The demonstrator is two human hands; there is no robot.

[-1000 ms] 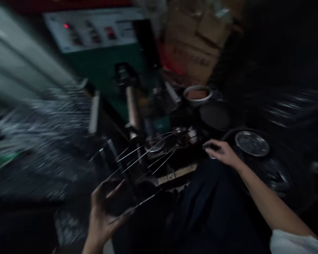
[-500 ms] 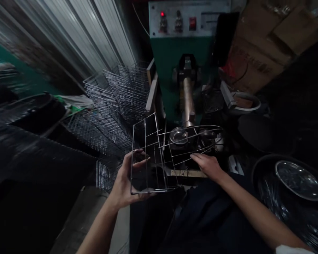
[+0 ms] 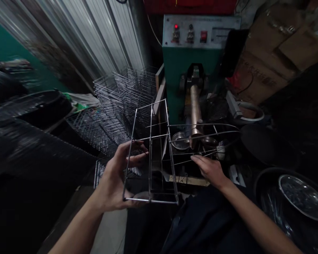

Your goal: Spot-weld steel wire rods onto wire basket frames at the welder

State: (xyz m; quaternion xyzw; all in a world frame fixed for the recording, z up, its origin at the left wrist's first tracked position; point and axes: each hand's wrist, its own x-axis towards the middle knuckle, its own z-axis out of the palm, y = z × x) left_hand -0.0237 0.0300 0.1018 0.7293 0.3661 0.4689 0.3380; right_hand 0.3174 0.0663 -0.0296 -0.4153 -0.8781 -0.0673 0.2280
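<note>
Between my hands is a wire rack (image 3: 151,162), a boxy frame of thin metal rods with curved wires reaching off to the right. My left hand (image 3: 122,176) grips its left end, thumb beneath the bottom rod and fingers curled inside the frame. With fingers pinched, my right hand (image 3: 209,169) holds the lower wires on the right side. Just behind the curved wires is the copper-coloured electrode arm (image 3: 195,109) of a green machine (image 3: 172,77). Whether the wires touch the arm's tip, I cannot tell.
Stacked wire frames (image 3: 124,95) stand on the left beside corrugated metal sheeting (image 3: 95,35). A small metal dish (image 3: 180,141) sits under the arm. At the right are a round metal lid (image 3: 303,197) and cardboard boxes (image 3: 265,70). A red light glows on the control panel (image 3: 209,42).
The wire rack has turned and come slightly nearer, its left end now larger in view. My left hand has moved left with it. The camera's view has shifted a little.
</note>
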